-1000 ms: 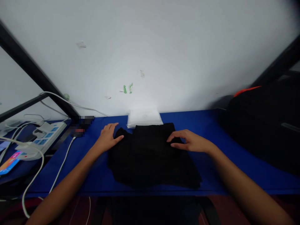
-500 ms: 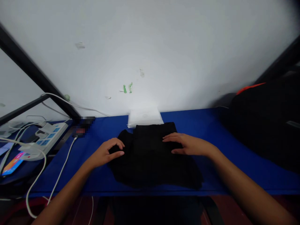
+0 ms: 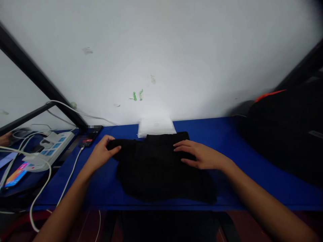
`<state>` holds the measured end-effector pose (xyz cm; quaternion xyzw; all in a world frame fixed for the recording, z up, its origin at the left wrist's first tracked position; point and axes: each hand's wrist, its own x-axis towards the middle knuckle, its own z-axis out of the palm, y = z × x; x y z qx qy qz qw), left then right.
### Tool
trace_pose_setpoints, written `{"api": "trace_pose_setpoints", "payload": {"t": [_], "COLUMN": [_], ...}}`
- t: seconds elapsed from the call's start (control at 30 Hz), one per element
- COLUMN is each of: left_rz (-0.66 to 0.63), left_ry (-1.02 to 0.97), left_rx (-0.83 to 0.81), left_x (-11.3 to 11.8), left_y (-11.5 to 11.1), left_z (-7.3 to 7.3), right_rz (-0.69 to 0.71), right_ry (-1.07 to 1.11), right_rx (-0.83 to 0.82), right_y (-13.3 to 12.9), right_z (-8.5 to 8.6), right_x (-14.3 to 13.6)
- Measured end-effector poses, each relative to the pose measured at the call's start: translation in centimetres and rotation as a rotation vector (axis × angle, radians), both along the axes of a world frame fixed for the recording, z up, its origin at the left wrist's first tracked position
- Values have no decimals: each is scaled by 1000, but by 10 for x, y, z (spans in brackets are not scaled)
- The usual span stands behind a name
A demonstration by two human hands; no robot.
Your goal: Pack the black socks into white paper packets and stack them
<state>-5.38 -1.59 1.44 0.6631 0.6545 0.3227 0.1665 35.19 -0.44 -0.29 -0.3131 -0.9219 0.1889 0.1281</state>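
Observation:
A black garment (image 3: 161,168) lies partly folded in the middle of the blue table; its dark cloth hides most of the folds. My left hand (image 3: 102,151) pinches a narrow flap at its upper left, thumb on top and fingers around the far edge. That flap stretches out leftward from the rest of the cloth. My right hand (image 3: 196,154) rests on the garment's right side, palm down, with its fingers spread and loosely bent. A stack of white sheets or packets (image 3: 156,126) touches the wall just behind the garment.
Left of the blue table (image 3: 234,141) are a white power strip (image 3: 54,148) with cables, a phone (image 3: 92,136) on a white cord, and a colourful-screened phone (image 3: 16,174). Another person's hand (image 3: 5,138) shows at the left edge. A large black bag-like item (image 3: 287,134) fills the right.
My left hand has moved left and away from me, drawing the garment's left flap out with it. My right hand has barely shifted. Another person's hand has appeared at far left.

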Motion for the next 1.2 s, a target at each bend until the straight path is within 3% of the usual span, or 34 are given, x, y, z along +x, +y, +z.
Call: {"api": "trace_pose_setpoints", "payload": {"t": [0.1,0.17,0.23,0.33,0.4,0.47,0.57,0.63,0.7,0.83,0.9,1.07,1.13,1.2], "left_rz": [126,41,-228,-686,-792,-693,-345,-165,-102,-126,-127,-96,-197,-432], "left_ry": [-92,-138,-17,242,294,222,107,152,263,406,407,198,134,156], "left_rx": [285,404,383,206,127,137,234,254,220,132,155,414,494,441], "left_x": [19,43,67,92,96,92,78,70,65,65,67,74,82,93], "left_y": [13,14,10,1,-4,-7,-11,-14,-17,-15,-10,0,0,-1], "left_z": [-3,-8,-13,-19,-20,-21,-23,-27,-33,-47,-47,-22,-13,-8], "right_rz": [116,148,158,157,152,147,123,93,66,35,25,-22,-33,-31], "right_ry": [16,-2,-11,-8,-9,-15,-6,23,58,104,122,165,162,147], "right_rx": [54,70,73,73,73,68,70,87,112,143,152,187,194,194], "right_y": [-5,-6,-6,-6,-6,-6,-6,-6,-5,-3,-3,-2,-2,-2], "right_z": [1,0,-1,-1,-1,0,2,2,2,1,1,2,2,2], "right_x": [-8,-12,-13,-13,-13,-13,-12,-11,-10,-9,-8,-5,-5,-5]}}
